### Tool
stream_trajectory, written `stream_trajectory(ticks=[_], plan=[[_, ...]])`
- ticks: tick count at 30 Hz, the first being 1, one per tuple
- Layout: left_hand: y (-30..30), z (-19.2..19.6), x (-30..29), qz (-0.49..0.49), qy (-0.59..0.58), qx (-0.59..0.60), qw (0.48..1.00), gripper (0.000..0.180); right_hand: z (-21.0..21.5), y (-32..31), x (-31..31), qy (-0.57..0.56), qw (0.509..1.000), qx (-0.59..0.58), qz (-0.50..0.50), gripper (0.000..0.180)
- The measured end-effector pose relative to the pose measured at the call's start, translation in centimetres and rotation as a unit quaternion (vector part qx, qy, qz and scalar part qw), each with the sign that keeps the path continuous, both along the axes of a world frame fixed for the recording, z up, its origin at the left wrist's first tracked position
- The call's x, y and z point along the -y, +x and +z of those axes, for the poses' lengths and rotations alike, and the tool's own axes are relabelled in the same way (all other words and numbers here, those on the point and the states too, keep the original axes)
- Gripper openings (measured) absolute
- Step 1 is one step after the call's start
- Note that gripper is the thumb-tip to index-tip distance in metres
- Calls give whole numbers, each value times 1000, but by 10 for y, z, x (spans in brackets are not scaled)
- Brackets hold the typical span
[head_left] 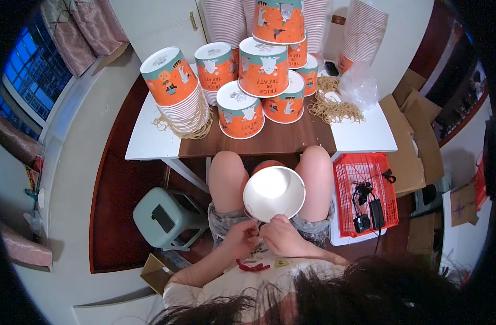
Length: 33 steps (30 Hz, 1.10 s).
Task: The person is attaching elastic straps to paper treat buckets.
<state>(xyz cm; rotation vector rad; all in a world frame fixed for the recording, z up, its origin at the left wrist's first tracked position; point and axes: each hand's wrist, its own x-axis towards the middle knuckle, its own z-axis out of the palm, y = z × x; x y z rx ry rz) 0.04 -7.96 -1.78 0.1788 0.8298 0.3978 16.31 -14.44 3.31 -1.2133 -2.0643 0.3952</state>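
A white-lined paper bucket sits between my knees, its mouth facing up toward me. My right hand is closed at the bucket's near rim, fingertips touching or almost touching it. Just left of it, my left hand has its fingers curled together below the rim. Whatever either hand pinches is too small or hidden to make out. Ahead on the table, orange and green printed paper buckets stand upside down in a pyramid. To their left is a nested bucket stack with tan cord loops around its base.
More tan cords and a clear plastic bag lie on the table's right side. Tall nested stacks stand behind. A red basket with black electronics sits at right, near a cardboard box. A grey-green stool holds a phone.
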Motion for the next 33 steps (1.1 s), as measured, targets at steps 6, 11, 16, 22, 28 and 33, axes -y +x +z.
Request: stream_trajectory(ticks=[6,11,16,22,28,33], plan=[[-6,-4,-28,31,-23,-36,999,10,-5,4,5,-22,993,-74,85,11],[-9,-18,-33,0,-14,-46,999,11,0,12,10,-45,976,-117,179,11],[-12,-21,-31,-17,-8,-81,997,11,0,17,8,-192,960,-88,186,21],[-6,-23,-23,-46,57,-146,987,12,-42,-6,-5,-327,935,-135,-6,54],[-11,-25,-19,-51,77,-124,988,13,-74,-19,-10,-307,950,-57,-22,38],[-14,-34,-19,-30,53,-113,992,14,-39,-26,-4,-380,924,-30,-39,28]])
